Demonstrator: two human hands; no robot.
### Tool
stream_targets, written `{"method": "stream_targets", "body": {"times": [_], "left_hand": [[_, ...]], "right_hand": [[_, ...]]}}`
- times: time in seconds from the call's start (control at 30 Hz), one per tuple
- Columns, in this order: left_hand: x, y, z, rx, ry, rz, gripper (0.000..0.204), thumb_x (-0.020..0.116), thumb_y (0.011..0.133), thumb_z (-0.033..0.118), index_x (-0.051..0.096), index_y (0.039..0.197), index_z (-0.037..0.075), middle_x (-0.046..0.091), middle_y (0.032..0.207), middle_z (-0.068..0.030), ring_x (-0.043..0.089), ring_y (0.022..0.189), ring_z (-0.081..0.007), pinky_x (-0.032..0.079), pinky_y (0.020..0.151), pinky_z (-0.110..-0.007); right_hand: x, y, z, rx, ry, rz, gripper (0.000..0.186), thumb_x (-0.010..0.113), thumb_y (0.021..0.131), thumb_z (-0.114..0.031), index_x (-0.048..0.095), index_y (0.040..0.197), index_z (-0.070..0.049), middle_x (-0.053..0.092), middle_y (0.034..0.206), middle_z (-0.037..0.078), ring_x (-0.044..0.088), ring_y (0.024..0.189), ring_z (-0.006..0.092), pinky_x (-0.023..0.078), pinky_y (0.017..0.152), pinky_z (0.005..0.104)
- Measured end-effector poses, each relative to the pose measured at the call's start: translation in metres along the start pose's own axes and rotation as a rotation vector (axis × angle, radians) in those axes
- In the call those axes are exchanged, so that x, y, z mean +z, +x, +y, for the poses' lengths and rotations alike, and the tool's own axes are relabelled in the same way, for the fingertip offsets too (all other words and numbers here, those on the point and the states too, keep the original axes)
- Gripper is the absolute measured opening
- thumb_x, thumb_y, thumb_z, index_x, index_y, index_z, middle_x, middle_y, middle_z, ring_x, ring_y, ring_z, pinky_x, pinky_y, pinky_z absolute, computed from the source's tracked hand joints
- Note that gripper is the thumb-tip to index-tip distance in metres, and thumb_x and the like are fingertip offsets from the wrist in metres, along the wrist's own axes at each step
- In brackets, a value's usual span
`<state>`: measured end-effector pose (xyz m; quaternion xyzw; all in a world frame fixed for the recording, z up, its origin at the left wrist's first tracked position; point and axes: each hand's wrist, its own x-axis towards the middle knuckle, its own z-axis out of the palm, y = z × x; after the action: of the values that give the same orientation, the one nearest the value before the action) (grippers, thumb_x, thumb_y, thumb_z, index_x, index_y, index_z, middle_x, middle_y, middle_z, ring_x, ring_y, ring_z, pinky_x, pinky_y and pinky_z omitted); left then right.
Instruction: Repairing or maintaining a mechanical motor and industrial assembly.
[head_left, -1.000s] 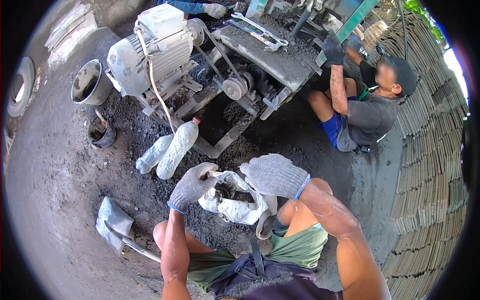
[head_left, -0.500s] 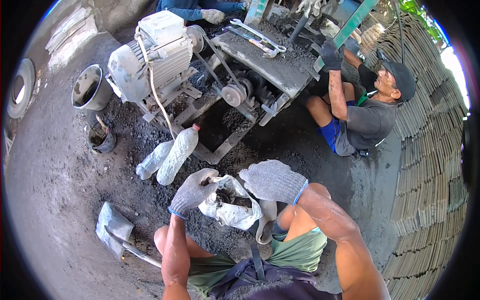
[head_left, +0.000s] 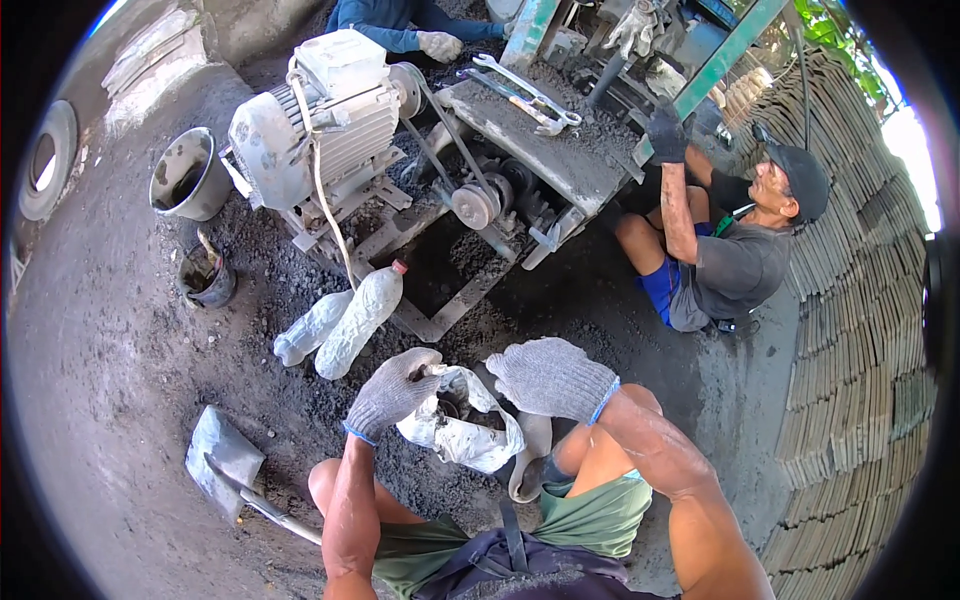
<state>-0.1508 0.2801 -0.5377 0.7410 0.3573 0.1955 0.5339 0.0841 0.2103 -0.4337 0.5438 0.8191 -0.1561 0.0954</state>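
Though unclear for the right hand point(head_left: 553, 380), left grip point(head_left: 393, 390) tight on the white bag point(head_left: 470, 447).

From my end, the view has tipped up over the past second: the motor point(head_left: 315, 130) and the two bottles point(head_left: 362, 318) now sit lower in the picture. More of a co-worker's blue sleeve point(head_left: 375, 22) has come in at the top edge. Below, I see the white bag point(head_left: 468, 440) has narrowed, its right side drawn in leftward from under my right hand point(head_left: 555, 380).
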Motion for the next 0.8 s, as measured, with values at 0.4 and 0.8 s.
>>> {"method": "stream_targets", "body": {"times": [0.4, 0.8], "left_hand": [[0.004, -0.002, -0.012, 0.076, 0.025, 0.051, 0.039, 0.070, 0.085, 0.025, 0.063, 0.116, 0.002, 0.066, 0.095, -0.0136, 0.065, 0.081, -0.0240, 0.050, 0.074, -0.035], [0.001, -0.008, -0.005, 0.087, 0.031, 0.063, 0.038, 0.070, 0.085, 0.022, 0.063, 0.116, 0.002, 0.066, 0.094, -0.0133, 0.065, 0.080, -0.0225, 0.051, 0.073, -0.034]], "right_hand": [[0.004, 0.001, 0.000, 0.002, -0.029, -0.035, 0.033, 0.057, 0.092, -0.031, 0.067, 0.110, -0.005, 0.068, 0.087, 0.018, 0.068, 0.077, 0.0358, 0.055, 0.066, 0.0482], [0.007, 0.001, 0.001, -0.044, -0.032, 0.022, 0.032, 0.055, 0.093, -0.032, 0.067, 0.108, -0.006, 0.068, 0.083, 0.016, 0.068, 0.075, 0.0342, 0.055, 0.063, 0.0468]]}}
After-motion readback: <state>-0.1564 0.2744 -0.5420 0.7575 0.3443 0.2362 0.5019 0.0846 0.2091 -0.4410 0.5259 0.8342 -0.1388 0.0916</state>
